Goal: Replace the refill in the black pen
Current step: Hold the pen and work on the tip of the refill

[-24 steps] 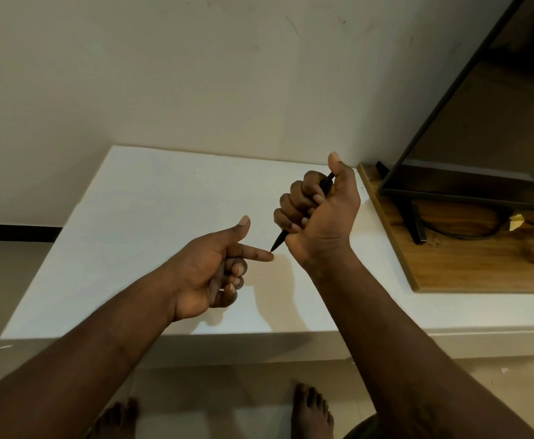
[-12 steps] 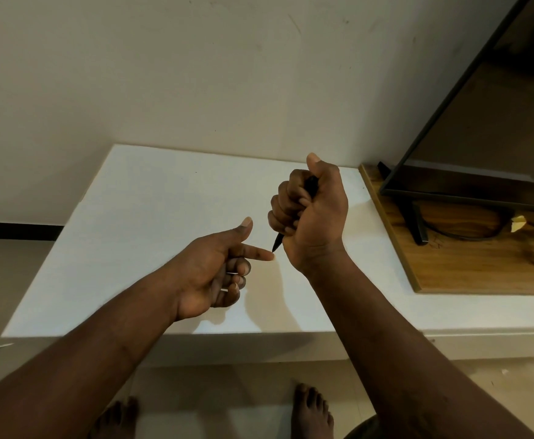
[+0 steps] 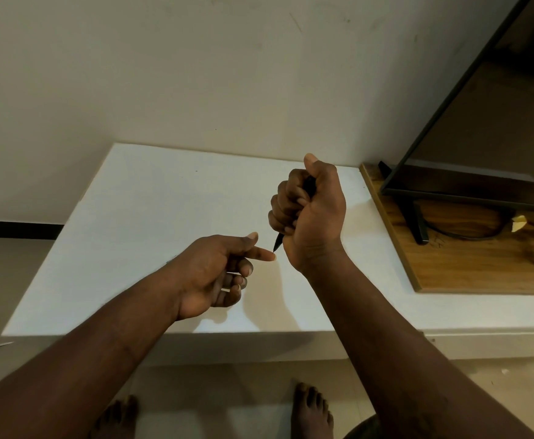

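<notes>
Right hand (image 3: 313,217) fisted round black pen (image 3: 277,243), tip down; left hand (image 3: 215,270) loose, empty, forefinger near tip

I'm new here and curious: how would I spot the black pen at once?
Find the white table beside the television. Above it the right hand makes a fist; the black pen is the thin dark point poking from its underside, near the forefinger of the left hand.

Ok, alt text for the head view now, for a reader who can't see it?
A person's right hand grips a black pen in its fist, tip down, close to the outstretched index fingertip of the left hand. Both hands hover over a white table, with a television on a wooden board at the right.
</notes>
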A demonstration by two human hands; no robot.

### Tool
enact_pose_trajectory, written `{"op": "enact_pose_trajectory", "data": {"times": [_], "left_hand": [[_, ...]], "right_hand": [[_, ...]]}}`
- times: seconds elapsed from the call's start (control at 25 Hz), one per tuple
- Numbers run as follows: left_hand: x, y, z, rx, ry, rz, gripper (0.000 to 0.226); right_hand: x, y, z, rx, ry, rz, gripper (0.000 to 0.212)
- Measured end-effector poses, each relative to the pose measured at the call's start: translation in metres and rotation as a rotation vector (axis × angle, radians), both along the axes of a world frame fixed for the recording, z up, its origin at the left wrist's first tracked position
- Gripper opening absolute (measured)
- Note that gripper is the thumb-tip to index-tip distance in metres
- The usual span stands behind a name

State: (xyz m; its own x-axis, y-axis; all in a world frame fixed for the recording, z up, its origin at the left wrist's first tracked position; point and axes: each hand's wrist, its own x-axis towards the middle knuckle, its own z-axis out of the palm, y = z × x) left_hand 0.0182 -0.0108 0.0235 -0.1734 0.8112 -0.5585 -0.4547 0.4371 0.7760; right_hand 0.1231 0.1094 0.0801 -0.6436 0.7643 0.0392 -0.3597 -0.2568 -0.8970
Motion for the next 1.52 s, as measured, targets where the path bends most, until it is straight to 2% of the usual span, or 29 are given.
{"op": "enact_pose_trajectory", "data": {"times": [0.52, 1.52], "left_hand": [[-0.001, 0.003, 0.002, -0.012, -0.036, -0.003, 0.046], [0.001, 0.002, 0.003, -0.024, -0.041, -0.013, 0.052]], "right_hand": [[0.003, 0.010, 0.000, -0.103, 0.029, -0.045, 0.051], [0.005, 0.011, 0.000, -0.101, 0.040, -0.085, 0.051]]}}
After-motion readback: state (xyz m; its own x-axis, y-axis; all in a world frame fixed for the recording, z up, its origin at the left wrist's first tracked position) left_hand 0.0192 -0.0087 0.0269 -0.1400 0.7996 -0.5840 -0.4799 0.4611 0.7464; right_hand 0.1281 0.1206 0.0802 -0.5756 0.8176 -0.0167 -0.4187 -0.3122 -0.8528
